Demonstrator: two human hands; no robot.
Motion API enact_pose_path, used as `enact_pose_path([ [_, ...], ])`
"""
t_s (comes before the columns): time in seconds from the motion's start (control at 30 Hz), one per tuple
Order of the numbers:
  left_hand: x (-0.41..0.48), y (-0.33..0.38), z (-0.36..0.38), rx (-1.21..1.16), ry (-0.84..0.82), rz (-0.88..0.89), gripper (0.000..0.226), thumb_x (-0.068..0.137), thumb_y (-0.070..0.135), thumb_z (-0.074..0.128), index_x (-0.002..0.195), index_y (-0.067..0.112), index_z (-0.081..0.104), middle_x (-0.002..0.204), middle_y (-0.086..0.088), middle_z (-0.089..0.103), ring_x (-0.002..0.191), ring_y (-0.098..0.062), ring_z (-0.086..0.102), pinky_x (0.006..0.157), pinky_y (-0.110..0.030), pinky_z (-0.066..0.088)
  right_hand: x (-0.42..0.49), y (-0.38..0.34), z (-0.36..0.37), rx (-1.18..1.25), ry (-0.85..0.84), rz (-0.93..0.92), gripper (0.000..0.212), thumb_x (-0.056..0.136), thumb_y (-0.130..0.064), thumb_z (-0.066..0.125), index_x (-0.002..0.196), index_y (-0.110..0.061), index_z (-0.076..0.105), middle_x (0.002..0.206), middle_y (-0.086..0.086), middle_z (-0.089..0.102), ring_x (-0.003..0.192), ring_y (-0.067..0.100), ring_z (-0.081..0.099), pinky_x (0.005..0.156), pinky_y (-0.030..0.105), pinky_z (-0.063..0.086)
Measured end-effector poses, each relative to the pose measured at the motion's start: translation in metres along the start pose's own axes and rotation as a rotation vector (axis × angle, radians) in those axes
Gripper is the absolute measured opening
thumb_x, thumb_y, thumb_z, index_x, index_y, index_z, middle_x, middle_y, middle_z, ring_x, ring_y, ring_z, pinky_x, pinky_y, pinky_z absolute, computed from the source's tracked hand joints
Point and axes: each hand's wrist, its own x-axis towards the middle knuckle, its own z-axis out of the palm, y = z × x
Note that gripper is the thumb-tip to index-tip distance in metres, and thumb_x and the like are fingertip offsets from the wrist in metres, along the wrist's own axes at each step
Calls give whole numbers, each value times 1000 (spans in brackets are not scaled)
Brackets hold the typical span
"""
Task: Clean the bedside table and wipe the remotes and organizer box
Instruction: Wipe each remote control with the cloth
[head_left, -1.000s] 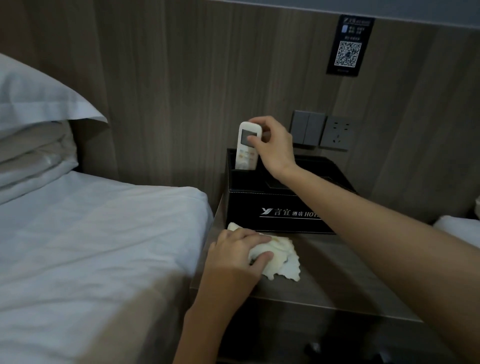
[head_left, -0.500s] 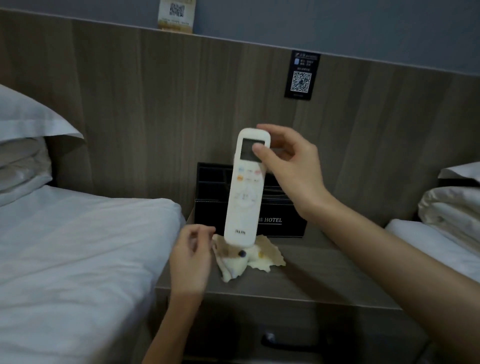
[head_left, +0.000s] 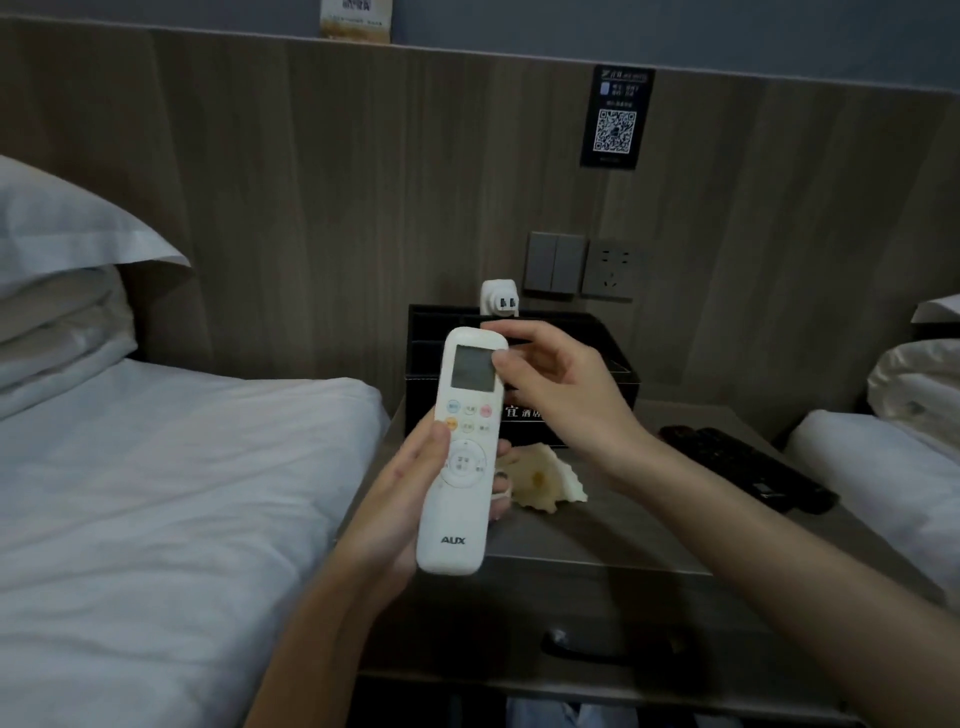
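A white AUX remote (head_left: 464, 457) is held upright above the bedside table (head_left: 597, 535). My left hand (head_left: 400, 499) grips its lower half, thumb on the buttons. My right hand (head_left: 558, 389) pinches its top end beside the screen. A crumpled cream cloth (head_left: 545, 478) lies on the table behind the remote. The black organizer box (head_left: 576, 332) stands at the back against the wall, with a white charger plug (head_left: 498, 297) sticking out of it. A black remote (head_left: 748, 467) lies on the table's right side.
A white bed (head_left: 156, 493) with pillows borders the table on the left, and another bed (head_left: 883, 462) on the right. Wall switches (head_left: 553, 264) and a socket (head_left: 610, 267) sit above the box. A drawer handle (head_left: 608, 647) shows on the table's front.
The white remote came out of the organizer box and toward me. My left hand let go of the cloth and took hold of the remote's lower half.
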Motion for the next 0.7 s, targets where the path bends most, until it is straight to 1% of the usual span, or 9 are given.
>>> enact_pose_path([
  [0.1,4,5,-12,-53,129,29,66,78,46,51,133,10,52,100,-15,71,76,-21,69,63,-33,59,2,21,1,-165,8,18,21,97,-22,56,114,-30,65,105,-12,69,97,-2,62,86,21,49],
  [0.17,5,10,-20,-84,200,65,66,78,47,49,135,12,51,105,-11,72,78,-19,71,63,-30,59,-2,33,2,-314,-79,24,21,95,-24,58,114,-29,66,109,-14,66,101,-4,58,89,20,47],
  [0.2,6,12,-24,-85,224,80,66,78,47,48,135,14,50,105,-7,73,79,-17,72,62,-29,59,-4,40,3,-409,-162,42,23,94,-26,60,116,-30,66,113,-14,65,107,-3,56,96,23,45],
  [0.27,7,14,-31,-88,236,78,66,81,49,45,138,15,48,106,-4,73,81,-15,72,62,-29,58,-10,57,6,-641,-327,118,29,90,-40,61,119,-36,63,123,-12,58,117,7,46,106,36,37],
  [0.33,7,15,-34,-113,221,61,58,90,49,40,137,16,50,108,-5,73,83,-16,72,65,-30,59,-15,71,8,-809,-440,203,40,84,-60,57,122,-47,56,130,-14,49,118,16,40,105,46,34],
  [0.4,6,15,-35,-123,203,51,54,91,46,40,135,17,51,110,-6,72,85,-18,72,69,-32,60,-18,78,9,-824,-473,222,47,80,-68,53,124,-50,52,131,-15,45,117,18,40,103,49,35],
  [0.5,6,15,-32,-145,158,48,60,82,43,47,137,20,49,114,-8,71,92,-21,72,76,-36,60,-18,77,4,-822,-436,201,38,85,-56,59,122,-49,54,124,-15,48,112,18,39,99,43,40],
  [0.57,7,13,-28,-154,127,48,58,84,41,47,139,23,47,116,-9,70,96,-23,71,76,-38,60,-20,74,-1,-844,-418,167,34,88,-45,59,121,-47,54,117,-13,51,107,18,42,93,35,41],
  [0.7,9,9,-18,-96,40,64,50,90,32,44,140,37,44,126,-13,64,97,-26,68,80,-43,58,-33,68,-23,-867,-293,148,30,86,-34,58,115,-43,55,104,-15,60,97,10,56,84,36,44],
])
